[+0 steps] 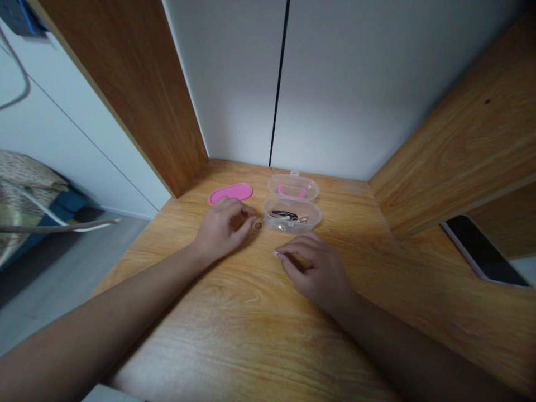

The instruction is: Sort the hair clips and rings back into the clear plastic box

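My left hand (221,228) hovers low over the table with thumb and forefinger pinched together; whatever lies between them, if anything, is too small to make out. Just right of those fingertips is a small dark ring (258,225) on the wood. My right hand (316,267) is closed in a pinch too, with a tiny pale spot at its fingertips that I cannot identify. Beyond it stands a clear plastic case (268,219) with its lid (274,183) folded back. Inside lie a black loop (285,214) and several small pieces, some pinkish.
A pink oval tray or lid (230,192) lies behind my left hand. On the right a phone (481,248) rests near the wooden side panel (460,139). White cabinet doors (335,84) close off the back of the wooden table (209,324). A light object (111,393) shows at the bottom edge.
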A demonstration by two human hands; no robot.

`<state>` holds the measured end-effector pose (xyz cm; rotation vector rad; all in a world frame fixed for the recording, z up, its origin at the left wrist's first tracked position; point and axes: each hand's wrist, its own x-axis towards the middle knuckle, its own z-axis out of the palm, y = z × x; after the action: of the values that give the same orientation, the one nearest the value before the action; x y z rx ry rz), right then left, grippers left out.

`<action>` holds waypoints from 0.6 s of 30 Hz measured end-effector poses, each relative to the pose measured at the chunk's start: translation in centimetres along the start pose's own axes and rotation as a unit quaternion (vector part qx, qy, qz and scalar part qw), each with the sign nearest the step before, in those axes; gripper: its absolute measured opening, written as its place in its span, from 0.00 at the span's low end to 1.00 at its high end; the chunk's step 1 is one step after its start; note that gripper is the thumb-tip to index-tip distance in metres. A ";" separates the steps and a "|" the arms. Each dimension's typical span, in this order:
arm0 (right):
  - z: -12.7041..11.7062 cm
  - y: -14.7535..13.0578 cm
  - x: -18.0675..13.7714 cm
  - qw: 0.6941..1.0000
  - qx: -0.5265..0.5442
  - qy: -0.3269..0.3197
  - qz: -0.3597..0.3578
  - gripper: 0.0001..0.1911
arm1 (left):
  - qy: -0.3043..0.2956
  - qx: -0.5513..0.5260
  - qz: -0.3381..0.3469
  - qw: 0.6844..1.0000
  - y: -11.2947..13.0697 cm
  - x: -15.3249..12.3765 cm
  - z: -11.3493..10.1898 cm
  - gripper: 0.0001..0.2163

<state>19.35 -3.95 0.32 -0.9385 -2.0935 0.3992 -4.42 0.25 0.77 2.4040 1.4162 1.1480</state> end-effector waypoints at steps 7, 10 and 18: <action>0.2 0.2 -0.3 0.998 -0.023 -0.065 0.004 0.06 | -0.016 0.239 -0.210 0.948 -4.8 0.8 -0.5 0.31; 0.3 0.2 -0.3 0.996 -0.028 -0.079 0.011 0.04 | -0.034 0.223 -0.229 0.947 -5.4 0.8 -0.3 0.29; 0.1 0.1 -0.2 0.999 -0.007 -0.036 0.004 0.05 | 0.068 0.185 -0.187 0.962 -4.6 0.7 -0.2 0.24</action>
<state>19.42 -4.02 0.08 -0.9540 -2.1597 0.4295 -7.63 3.28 -0.81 2.1497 2.1863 1.0408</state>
